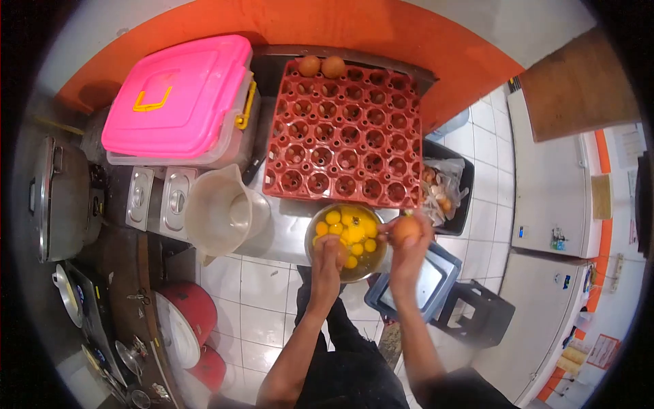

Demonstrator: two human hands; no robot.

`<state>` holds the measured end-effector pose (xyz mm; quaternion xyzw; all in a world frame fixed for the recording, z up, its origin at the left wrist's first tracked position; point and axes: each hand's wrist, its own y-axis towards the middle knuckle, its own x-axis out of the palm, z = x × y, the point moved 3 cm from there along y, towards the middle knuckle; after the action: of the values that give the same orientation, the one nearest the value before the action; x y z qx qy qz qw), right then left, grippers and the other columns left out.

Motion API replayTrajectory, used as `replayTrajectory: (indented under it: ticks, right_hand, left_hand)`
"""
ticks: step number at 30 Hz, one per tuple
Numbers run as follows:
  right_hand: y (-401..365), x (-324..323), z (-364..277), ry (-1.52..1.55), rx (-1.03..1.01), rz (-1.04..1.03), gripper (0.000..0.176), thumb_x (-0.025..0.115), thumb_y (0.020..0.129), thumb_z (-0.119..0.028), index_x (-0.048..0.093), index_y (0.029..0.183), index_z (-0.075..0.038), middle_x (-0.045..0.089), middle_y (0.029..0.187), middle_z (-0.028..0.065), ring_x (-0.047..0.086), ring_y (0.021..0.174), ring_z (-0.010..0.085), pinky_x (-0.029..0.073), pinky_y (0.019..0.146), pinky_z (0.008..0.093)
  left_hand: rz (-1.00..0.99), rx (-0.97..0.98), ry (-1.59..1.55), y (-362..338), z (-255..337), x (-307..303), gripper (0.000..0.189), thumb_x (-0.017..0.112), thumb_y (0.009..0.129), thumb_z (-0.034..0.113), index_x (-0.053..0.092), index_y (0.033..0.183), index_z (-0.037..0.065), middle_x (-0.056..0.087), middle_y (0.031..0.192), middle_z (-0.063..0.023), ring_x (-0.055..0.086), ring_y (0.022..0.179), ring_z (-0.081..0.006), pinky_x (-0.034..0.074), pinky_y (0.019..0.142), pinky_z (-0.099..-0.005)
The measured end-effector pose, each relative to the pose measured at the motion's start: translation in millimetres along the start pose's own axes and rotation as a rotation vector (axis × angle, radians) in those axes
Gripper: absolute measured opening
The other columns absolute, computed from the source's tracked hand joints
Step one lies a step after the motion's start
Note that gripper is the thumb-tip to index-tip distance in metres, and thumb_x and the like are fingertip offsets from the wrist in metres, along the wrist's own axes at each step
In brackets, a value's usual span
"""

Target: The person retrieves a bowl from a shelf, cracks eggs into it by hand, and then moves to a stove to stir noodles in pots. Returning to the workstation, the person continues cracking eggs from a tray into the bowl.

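A metal bowl [371, 267] with several yellow yolks [354, 233] and clear egg white sits at the table's front edge. My left hand [326, 266] is over the bowl's near left side, fingers curled round a brown egg [342, 252] that is mostly hidden. Just right of the rim, my right hand [413, 249] grips another brown egg [407, 229]. Behind the bowl lies a red plastic egg tray [349, 133], with two whole eggs [321, 66] in its far left row.
A translucent jug [221, 211] stands left of the bowl, near steel lids [178, 198] and a pink-lidded box [177, 95]. On the right, a black bin [466, 184] contains a plastic bag and eggshells [443, 201]. Below it are a blue-grey container [436, 273] and a dark crate [487, 313].
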<state>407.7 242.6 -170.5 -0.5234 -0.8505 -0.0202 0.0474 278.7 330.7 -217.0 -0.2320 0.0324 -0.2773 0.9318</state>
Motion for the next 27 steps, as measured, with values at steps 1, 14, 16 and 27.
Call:
replayTrajectory:
  ticks: [1, 14, 16, 27]
  right_hand:
    - [-18, 0, 9, -0.114, 0.025, -0.029, 0.057, 0.048, 0.105, -0.042, 0.031, 0.145, -0.005, 0.053, 0.122, 0.0158, 0.059, 0.11, 0.0242, 0.046, 0.096, 0.0353]
    - [-53, 5, 28, -0.438, 0.151, -0.155, 0.046, 0.039, 0.108, -0.03, 0.041, 0.141, 0.002, 0.048, 0.135, 0.0188, 0.047, 0.128, 0.0282, 0.034, 0.111, 0.0362]
    - [-54, 5, 31, -0.386, 0.124, -0.097, 0.046, 0.04, 0.108, -0.031, 0.041, 0.14, 0.001, 0.048, 0.135, 0.0189, 0.048, 0.127, 0.0279, 0.034, 0.111, 0.0366]
    - [-34, -32, 56, 0.177, 0.456, -0.065, 0.025, 0.052, 0.096, -0.005, 0.05, 0.121, -0.007, 0.06, 0.11, 0.0106, 0.062, 0.092, 0.0155, 0.052, 0.075, 0.0274]
  left_hand:
    - [-0.009, 0.038, 0.011, 1, -5, 6, 0.039, 0.04, 0.108, 0.038, 0.051, 0.124, 0.004, 0.055, 0.114, -0.0119, 0.054, 0.106, -0.0209, 0.045, 0.091, -0.0312]
    - [-0.06, -0.022, 0.04, -14, -13, 24, 0.038, 0.037, 0.108, 0.036, 0.05, 0.121, 0.003, 0.057, 0.114, -0.0169, 0.056, 0.104, -0.0275, 0.045, 0.093, -0.0365]
    - [-0.062, 0.006, 0.085, -15, -9, 19, 0.039, 0.037, 0.108, 0.037, 0.05, 0.121, 0.003, 0.057, 0.114, -0.0173, 0.056, 0.105, -0.0275, 0.045, 0.092, -0.0363]
    - [-0.156, -0.138, -0.048, -2, -33, -2, 0.031, 0.041, 0.107, 0.038, 0.052, 0.124, 0.014, 0.054, 0.114, -0.0055, 0.055, 0.095, -0.0148, 0.047, 0.075, -0.0281]
